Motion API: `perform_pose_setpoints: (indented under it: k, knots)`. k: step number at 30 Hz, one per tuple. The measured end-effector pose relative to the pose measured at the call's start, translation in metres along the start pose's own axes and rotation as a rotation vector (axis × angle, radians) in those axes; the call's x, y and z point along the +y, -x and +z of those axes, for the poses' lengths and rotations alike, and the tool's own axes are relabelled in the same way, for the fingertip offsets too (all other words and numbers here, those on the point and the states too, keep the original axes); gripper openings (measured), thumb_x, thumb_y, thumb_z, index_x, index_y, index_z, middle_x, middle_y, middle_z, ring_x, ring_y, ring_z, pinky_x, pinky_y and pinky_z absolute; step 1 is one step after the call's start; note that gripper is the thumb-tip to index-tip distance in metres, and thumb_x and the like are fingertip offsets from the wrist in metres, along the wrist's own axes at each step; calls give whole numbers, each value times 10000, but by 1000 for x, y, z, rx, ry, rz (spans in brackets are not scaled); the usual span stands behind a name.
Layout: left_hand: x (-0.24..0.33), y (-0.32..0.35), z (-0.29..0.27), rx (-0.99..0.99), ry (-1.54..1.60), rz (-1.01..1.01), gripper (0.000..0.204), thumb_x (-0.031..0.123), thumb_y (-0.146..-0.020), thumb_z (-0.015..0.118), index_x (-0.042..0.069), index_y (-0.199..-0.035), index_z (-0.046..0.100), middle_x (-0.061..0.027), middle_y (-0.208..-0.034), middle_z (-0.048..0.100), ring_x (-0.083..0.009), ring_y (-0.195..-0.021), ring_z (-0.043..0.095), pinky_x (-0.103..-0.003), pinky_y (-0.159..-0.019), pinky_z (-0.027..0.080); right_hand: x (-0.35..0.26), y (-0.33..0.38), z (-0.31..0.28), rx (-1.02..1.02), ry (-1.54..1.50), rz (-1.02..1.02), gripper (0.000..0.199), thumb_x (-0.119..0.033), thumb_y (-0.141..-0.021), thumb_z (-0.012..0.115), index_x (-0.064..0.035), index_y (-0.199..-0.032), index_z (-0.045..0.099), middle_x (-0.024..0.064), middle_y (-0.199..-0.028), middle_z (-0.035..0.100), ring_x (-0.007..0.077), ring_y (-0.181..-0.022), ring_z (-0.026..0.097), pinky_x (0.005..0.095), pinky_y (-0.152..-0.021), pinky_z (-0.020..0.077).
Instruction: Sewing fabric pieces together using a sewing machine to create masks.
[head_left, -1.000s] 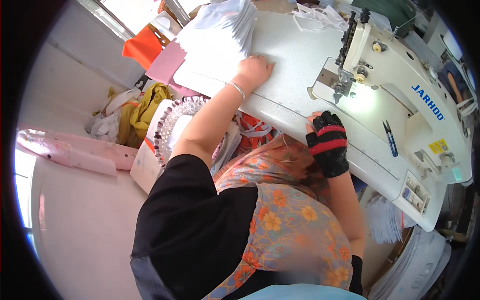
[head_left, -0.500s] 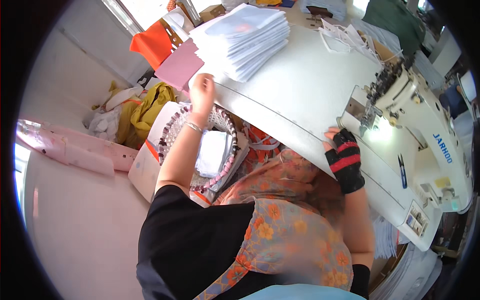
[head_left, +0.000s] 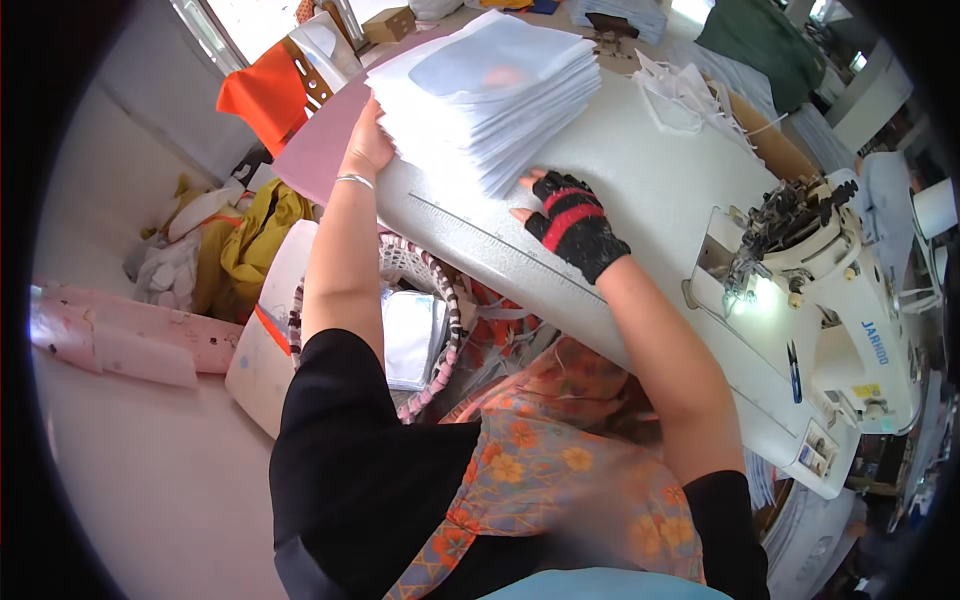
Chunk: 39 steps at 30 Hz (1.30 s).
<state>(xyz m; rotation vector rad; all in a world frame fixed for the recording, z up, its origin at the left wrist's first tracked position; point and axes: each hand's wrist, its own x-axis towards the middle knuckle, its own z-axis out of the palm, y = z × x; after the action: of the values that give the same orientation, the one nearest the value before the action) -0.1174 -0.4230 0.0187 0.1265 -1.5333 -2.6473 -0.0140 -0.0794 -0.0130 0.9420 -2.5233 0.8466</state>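
Note:
A tall stack of thin white sheets, fabric or similar [head_left: 480, 110], lies on the pale sewing table [head_left: 650, 200]. My bare left hand [head_left: 370, 140], with a bangle at the wrist, rests flat against the stack's left side; its fingertips are partly hidden by the sheets. At the near right corner of the stack is my right hand [head_left: 575, 222], in a black fingerless glove with red bands. Its bare fingertips stretch toward the lower sheets, and I see nothing held in it.
A sewing machine [head_left: 850, 290] with its lamp lit stands at the right, with thread snips [head_left: 794, 370] lying near it. Below the table's left edge, a woven basket [head_left: 447, 375] holds folded white pieces. White straps [head_left: 680, 95] lie farther back.
My right hand has moved left and away from me, from the table's front edge near the machine to the stack. My left hand has gone up from above the basket to the stack's side.

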Motion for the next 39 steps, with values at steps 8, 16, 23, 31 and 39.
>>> perform_pose_setpoints:
  k: [8, 16, 23, 31, 39]
  knots:
    - [-12, 6, -2, -37, -43, -29, 427, 337, -1026, 483, 43, -1326, 565, -91, -1271, 653, -238, -1164, 625, -375, -1017, 491, -12, -3, 1, -72, 29, -4, 511, -381, -876, 689, 5, -1200, 604, 235, -1269, 606, 391, -1166, 575, 483, -1026, 442]
    - [-18, 36, -15, 15, -62, 10, 430, 324, -1034, 477, 16, -1322, 559, -111, -1318, 620, -222, -1194, 597, -366, -1037, 462, -33, 27, -3, -47, -76, -95, 435, -327, -890, 680, -23, -1198, 629, 217, -1220, 631, 386, -1151, 577, 475, -999, 459]
    - [8, 86, -9, 95, -328, 189, 716, 549, -1037, 386, -51, -1423, 454, -168, -1476, 476, -262, -1367, 443, -386, -1130, 331, -13, 25, -36, 392, -296, 24, 305, -207, -884, 681, -51, -1146, 662, 195, -1165, 649, 370, -1100, 616, 458, -955, 488]
    - [33, 109, 34, 105, -409, 259, 870, 694, -992, 319, -2, -1511, 370, -200, -1545, 393, -310, -1442, 351, -453, -1185, 237, -25, 25, -30, 145, -370, -197, 599, -151, -843, 719, -85, -1406, 527, 220, -1567, 328, 389, -1338, 472, 458, -1107, 399]
    - [-40, 167, -75, 587, -783, 606, 600, 483, -1021, 470, -27, -1330, 539, -245, -1236, 615, -351, -1114, 588, -427, -1002, 435, 5, 28, -49, 385, -326, -183, 435, -168, -905, 683, -85, -1325, 610, 157, -1418, 553, 310, -1309, 527, 415, -1090, 414]
